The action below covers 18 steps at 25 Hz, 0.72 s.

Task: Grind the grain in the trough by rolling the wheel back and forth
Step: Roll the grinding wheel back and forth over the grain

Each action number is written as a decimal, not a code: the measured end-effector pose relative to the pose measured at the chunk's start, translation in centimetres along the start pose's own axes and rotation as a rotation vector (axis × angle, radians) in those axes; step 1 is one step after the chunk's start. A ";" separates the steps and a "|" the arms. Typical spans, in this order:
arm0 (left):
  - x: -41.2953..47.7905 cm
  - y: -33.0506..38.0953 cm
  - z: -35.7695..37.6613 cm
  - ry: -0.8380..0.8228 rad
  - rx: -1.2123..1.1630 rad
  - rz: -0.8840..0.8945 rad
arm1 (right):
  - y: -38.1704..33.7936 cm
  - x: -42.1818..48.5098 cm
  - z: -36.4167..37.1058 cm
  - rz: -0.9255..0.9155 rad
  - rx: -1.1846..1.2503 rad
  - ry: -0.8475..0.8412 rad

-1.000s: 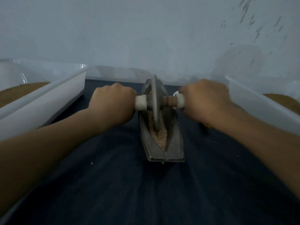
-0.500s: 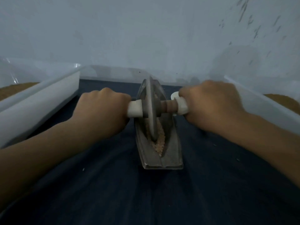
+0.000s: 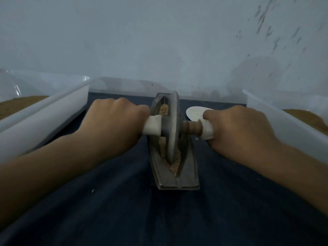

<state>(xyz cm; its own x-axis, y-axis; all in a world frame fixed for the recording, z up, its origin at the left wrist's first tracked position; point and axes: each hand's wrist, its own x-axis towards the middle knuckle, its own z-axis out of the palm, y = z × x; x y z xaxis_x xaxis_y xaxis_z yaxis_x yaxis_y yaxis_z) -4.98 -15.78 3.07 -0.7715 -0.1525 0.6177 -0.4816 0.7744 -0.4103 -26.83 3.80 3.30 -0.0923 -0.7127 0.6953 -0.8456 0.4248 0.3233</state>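
The wheel (image 3: 171,128) stands between left hand (image 3: 113,126) and right hand (image 3: 237,132).

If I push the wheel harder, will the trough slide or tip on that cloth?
The trough looks like thick metal with a wide flat base, so it probably resists tipping. It lies on dark cloth with no clamp visible, so a hard push may slide it endwise. The wheel is thin-edged, so uneven pressure could tilt it.
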 end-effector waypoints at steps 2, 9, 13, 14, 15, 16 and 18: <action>0.2 0.1 1.1 -0.054 -0.001 -0.084 | -0.4 1.3 1.0 0.008 -0.054 -0.041; 5.8 -0.3 2.4 -0.302 -0.051 -0.196 | -1.0 6.3 2.7 0.159 0.045 -0.437; -0.3 -2.5 0.3 -0.107 -0.079 0.028 | 0.2 -0.2 -0.2 -0.040 0.049 0.006; -0.1 -2.7 0.3 -0.111 -0.069 0.019 | 0.4 0.3 0.0 -0.037 0.053 0.022; 0.3 -2.5 0.7 -0.151 -0.055 -0.024 | 0.1 1.0 0.4 -0.011 0.011 -0.003; 1.1 -1.8 1.5 -0.210 -0.053 -0.099 | -0.6 2.2 1.1 0.027 -0.051 -0.073; 3.9 -1.0 2.7 -0.348 -0.118 -0.277 | -1.7 5.7 2.4 0.145 -0.075 -0.295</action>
<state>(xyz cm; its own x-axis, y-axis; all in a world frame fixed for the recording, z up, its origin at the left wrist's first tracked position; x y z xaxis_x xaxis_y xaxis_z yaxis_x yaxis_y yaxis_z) -8.63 -18.83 4.07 -0.7235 -0.5453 0.4233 -0.6546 0.7367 -0.1697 -27.18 -2.33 5.23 -0.3663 -0.7678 0.5257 -0.7722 0.5660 0.2887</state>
